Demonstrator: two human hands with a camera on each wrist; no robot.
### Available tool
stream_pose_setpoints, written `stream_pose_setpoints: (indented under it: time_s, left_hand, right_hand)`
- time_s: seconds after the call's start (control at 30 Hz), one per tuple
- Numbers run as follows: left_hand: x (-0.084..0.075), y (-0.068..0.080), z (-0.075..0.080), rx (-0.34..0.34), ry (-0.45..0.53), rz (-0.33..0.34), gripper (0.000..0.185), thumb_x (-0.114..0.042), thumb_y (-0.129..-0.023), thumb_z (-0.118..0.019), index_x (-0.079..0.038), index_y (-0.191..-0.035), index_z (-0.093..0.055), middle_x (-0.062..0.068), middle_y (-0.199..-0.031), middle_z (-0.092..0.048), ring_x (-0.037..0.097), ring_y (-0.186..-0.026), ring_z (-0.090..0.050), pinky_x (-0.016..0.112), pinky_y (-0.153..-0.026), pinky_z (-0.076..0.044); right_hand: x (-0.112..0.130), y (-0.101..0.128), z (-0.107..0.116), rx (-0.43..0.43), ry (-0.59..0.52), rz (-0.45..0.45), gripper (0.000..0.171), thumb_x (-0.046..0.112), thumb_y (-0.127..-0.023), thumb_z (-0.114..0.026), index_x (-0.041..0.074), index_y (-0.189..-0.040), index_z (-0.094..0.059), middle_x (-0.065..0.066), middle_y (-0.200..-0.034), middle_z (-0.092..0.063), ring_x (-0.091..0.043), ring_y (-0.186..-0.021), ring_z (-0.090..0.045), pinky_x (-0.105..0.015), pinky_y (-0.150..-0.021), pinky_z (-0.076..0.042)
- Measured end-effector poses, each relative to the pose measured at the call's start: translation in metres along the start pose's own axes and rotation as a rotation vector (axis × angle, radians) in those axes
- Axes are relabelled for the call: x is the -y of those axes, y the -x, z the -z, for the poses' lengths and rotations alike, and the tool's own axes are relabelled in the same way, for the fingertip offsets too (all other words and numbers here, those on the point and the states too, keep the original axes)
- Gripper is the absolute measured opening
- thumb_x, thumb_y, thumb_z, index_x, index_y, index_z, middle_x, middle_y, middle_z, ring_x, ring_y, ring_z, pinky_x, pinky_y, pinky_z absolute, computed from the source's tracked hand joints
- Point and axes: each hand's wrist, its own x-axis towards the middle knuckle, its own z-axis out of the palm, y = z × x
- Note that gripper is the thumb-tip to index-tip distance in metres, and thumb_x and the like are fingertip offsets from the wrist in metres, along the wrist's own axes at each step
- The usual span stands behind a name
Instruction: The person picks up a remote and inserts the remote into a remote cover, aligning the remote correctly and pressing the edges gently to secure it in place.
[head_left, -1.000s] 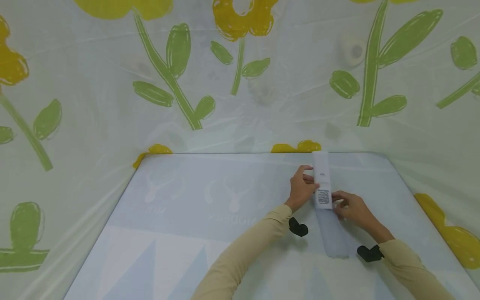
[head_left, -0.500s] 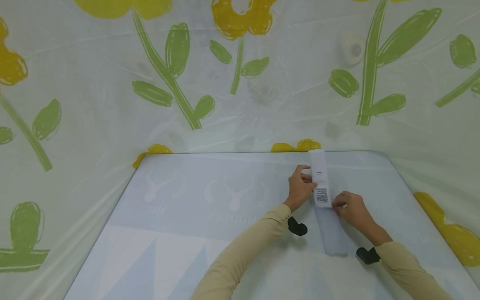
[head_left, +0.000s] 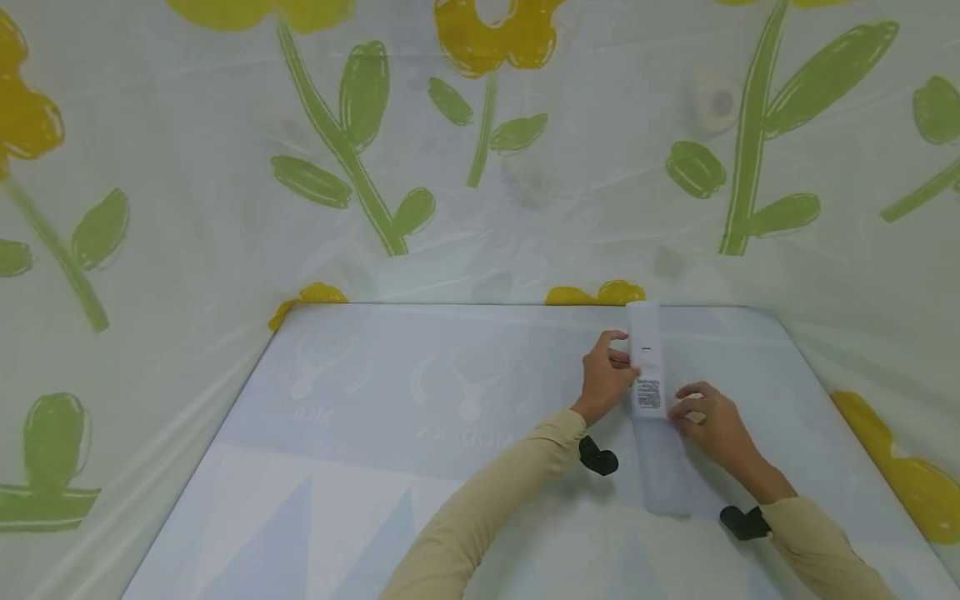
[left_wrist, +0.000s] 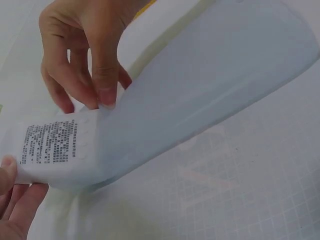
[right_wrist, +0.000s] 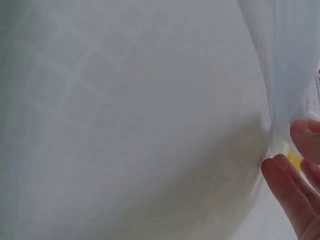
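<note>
A long, flat, pale-blue strip (head_left: 663, 475) with a rounded end carries a white paper label (head_left: 645, 333) printed with a dense black code. My left hand (head_left: 606, 379) grips the label from its left side, thumb on the printed face and fingers behind, as the left wrist view shows. At the opposite edge, my right hand (head_left: 712, 425) has its thumb and fingertips at the label's lower corner, where label and strip meet. In the right wrist view the strip (right_wrist: 295, 60) hangs down to the right thumb (right_wrist: 305, 140), with the other fingers just below.
Beneath both hands lies a pale table cover (head_left: 360, 383) with faint deer-head prints and blue triangles. Behind it hangs a whitish curtain (head_left: 577, 208) patterned with yellow flowers and green leaves. Dark pieces (head_left: 597, 457) sit at each wrist.
The right fingers have shifted slightly along the label's right edge, near its lower corner. The strip and label swing slightly left, then back right. The left hand keeps its hold.
</note>
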Motion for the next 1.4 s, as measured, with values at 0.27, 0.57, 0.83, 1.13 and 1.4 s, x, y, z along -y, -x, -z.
stream_pose_setpoints:
  time_s: [0.27,0.57,0.83,1.13,1.4]
  left_hand:
    - [0.001,0.000,-0.006,0.063,-0.033,-0.023,0.052,0.004,-0.079,-0.071,-0.014,-0.125,-0.054,0.007,-0.091,-0.067,0.006,-0.077,-0.063,0.017,-0.066,-0.051]
    - [0.003,0.000,-0.007,0.050,-0.072,-0.043,0.056,0.004,-0.079,-0.071,-0.014,-0.129,-0.052,0.007,-0.090,-0.066,0.006,-0.075,-0.061,0.016,-0.064,-0.050]
    - [0.000,0.002,-0.006,0.082,-0.073,-0.047,0.071,0.005,-0.080,-0.068,-0.021,-0.141,-0.043,0.008,-0.089,-0.063,0.008,-0.077,-0.060,0.017,-0.064,-0.050]
    - [-0.002,0.005,-0.005,0.167,-0.158,-0.045,0.072,0.001,-0.084,-0.065,-0.018,-0.147,-0.035,0.008,-0.095,-0.061,0.007,-0.075,-0.057,0.016,-0.064,-0.047]
    - [0.001,0.007,0.003,0.331,-0.267,-0.044,0.091,-0.001,-0.078,-0.075,-0.015,-0.151,-0.023,0.007,-0.118,-0.056,0.015,-0.100,-0.060,0.015,-0.077,-0.048]
  right_hand:
    - [-0.004,0.000,0.005,0.006,-0.093,-0.039,0.023,-0.016,-0.070,-0.071,0.005,-0.079,-0.072,-0.019,-0.110,-0.063,-0.035,-0.089,-0.063,-0.030,-0.058,-0.057]
    - [-0.003,-0.003,0.004,0.119,-0.230,-0.188,0.046,-0.017,-0.076,-0.063,0.000,-0.119,-0.057,-0.027,-0.127,-0.052,-0.046,-0.097,-0.061,-0.047,-0.072,-0.056]
    - [-0.005,-0.006,0.005,0.226,-0.335,-0.277,0.061,-0.013,-0.079,-0.059,0.005,-0.135,-0.042,-0.024,-0.141,-0.038,-0.048,-0.110,-0.053,-0.054,-0.082,-0.051]
    - [-0.006,-0.005,0.001,0.203,-0.366,-0.272,0.070,-0.014,-0.075,-0.066,0.003,-0.138,-0.040,-0.021,-0.142,-0.038,-0.046,-0.121,-0.043,-0.047,-0.089,-0.047]
    - [-0.008,-0.004,-0.001,0.175,-0.382,-0.256,0.093,-0.014,-0.072,-0.071,0.010,-0.149,-0.024,-0.033,-0.133,-0.042,-0.052,-0.115,-0.047,-0.047,-0.082,-0.052]
